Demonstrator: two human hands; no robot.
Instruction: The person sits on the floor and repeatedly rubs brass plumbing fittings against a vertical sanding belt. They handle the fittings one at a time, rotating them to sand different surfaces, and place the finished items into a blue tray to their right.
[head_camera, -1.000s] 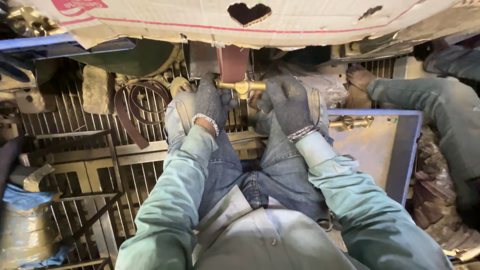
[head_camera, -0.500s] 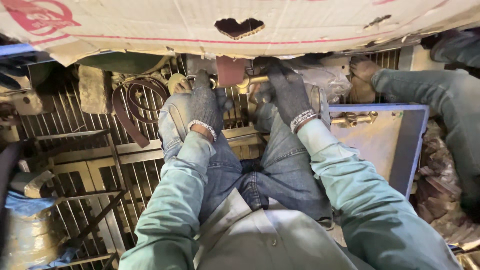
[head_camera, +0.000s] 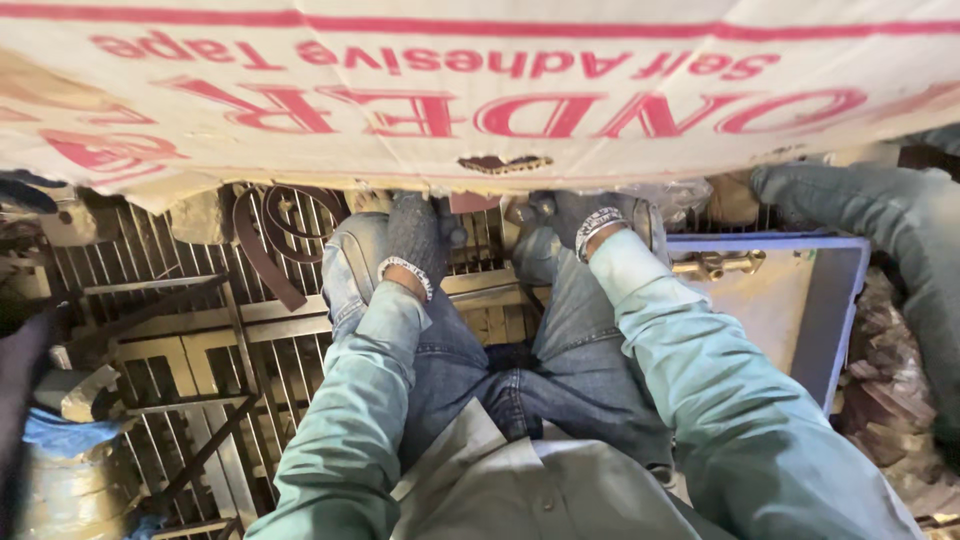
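I sit with my knees up, in jeans and pale green sleeves. My left hand (head_camera: 415, 238), in a dark knit glove, rests over my left knee. My right hand (head_camera: 580, 215), gloved the same way, reaches forward over my right knee. The fingers of both hands go under the edge of a white cardboard sheet with red print (head_camera: 480, 100), which fills the upper half of the view. Whatever they hold is hidden behind it.
A brass fitting (head_camera: 715, 263) lies on a blue-rimmed metal tray (head_camera: 845, 300) to my right. Another person's limb in green-grey cloth (head_camera: 900, 230) is at the far right. Metal grating (head_camera: 200, 340) and a brown belt loop (head_camera: 262, 240) lie to my left.
The view has tipped so the cardboard sheet now covers much more of it. It hides the brass part and the fingers that were visible before. My hands stay by my knees.
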